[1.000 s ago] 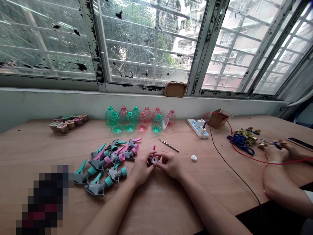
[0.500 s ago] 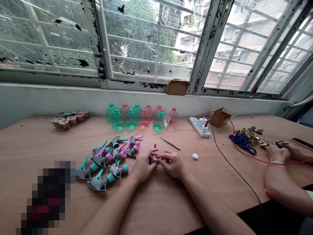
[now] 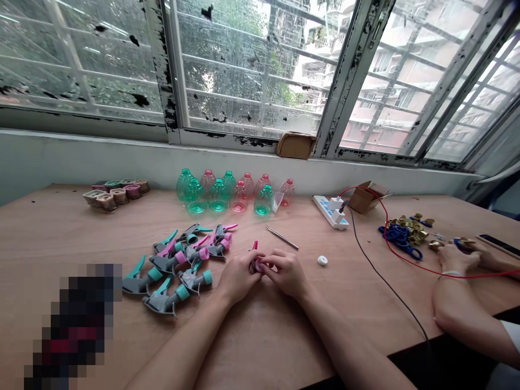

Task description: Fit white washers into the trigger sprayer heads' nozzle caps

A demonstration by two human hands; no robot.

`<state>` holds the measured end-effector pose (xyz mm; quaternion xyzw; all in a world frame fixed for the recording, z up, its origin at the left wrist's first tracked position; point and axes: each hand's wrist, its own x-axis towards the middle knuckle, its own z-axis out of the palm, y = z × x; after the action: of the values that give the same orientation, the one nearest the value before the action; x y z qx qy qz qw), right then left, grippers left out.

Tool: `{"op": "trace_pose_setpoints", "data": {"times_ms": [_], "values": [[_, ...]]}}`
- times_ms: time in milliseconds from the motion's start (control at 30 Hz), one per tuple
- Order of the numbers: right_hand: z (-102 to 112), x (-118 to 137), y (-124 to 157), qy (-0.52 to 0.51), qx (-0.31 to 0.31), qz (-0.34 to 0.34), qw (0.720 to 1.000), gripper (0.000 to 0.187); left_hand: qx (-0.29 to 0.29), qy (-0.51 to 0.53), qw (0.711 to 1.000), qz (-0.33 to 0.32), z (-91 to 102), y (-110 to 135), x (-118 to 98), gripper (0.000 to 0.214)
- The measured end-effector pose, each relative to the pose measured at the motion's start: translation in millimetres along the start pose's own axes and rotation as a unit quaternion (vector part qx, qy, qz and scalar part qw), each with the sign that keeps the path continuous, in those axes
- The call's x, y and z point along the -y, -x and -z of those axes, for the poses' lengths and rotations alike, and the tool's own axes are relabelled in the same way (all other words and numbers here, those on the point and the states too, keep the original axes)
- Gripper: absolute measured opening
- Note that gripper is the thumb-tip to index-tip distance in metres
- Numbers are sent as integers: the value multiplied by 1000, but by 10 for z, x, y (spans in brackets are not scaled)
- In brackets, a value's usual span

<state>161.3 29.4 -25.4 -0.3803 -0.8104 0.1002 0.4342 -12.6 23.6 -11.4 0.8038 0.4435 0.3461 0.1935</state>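
Note:
My left hand (image 3: 236, 279) and my right hand (image 3: 286, 272) meet at the middle of the wooden table (image 3: 264, 336), both pinched on one pink-collared spray trigger head (image 3: 257, 262) held between the fingertips. Its pink lever sticks up above my fingers. A heap of grey trigger heads (image 3: 179, 264) with teal and pink collars lies just left of my left hand. A small white disc (image 3: 322, 260) rests on the table right of my right hand. Metal tweezers (image 3: 281, 238) lie beyond my hands.
Small green and pink bottles (image 3: 227, 193) stand in rows by the wall, with little pots (image 3: 116, 194) at the left. A white power strip (image 3: 330, 210) feeds black and red cables. Another person's hands (image 3: 463, 253) work at the right beside blue and brass parts (image 3: 406, 230).
My fingers have closed tighter round the trigger head, hiding the white ring in its collar that showed a second ago. The view has shifted slightly.

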Motion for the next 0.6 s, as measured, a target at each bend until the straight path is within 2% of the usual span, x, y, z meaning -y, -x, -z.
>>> {"op": "trace_pose_setpoints", "data": {"times_ms": [133, 400, 600], "values": [[-7, -10, 13, 24, 3, -1, 1000, 14, 2, -32, 999, 0, 9, 4, -20, 26], [-28, 52, 17, 38, -5, -21, 999, 11, -1, -88, 996, -5, -15, 9, -41, 31], [-9, 51, 6, 28, 27, -7, 999, 13, -3, -61, 998, -8, -27, 26, -42, 33]]}}
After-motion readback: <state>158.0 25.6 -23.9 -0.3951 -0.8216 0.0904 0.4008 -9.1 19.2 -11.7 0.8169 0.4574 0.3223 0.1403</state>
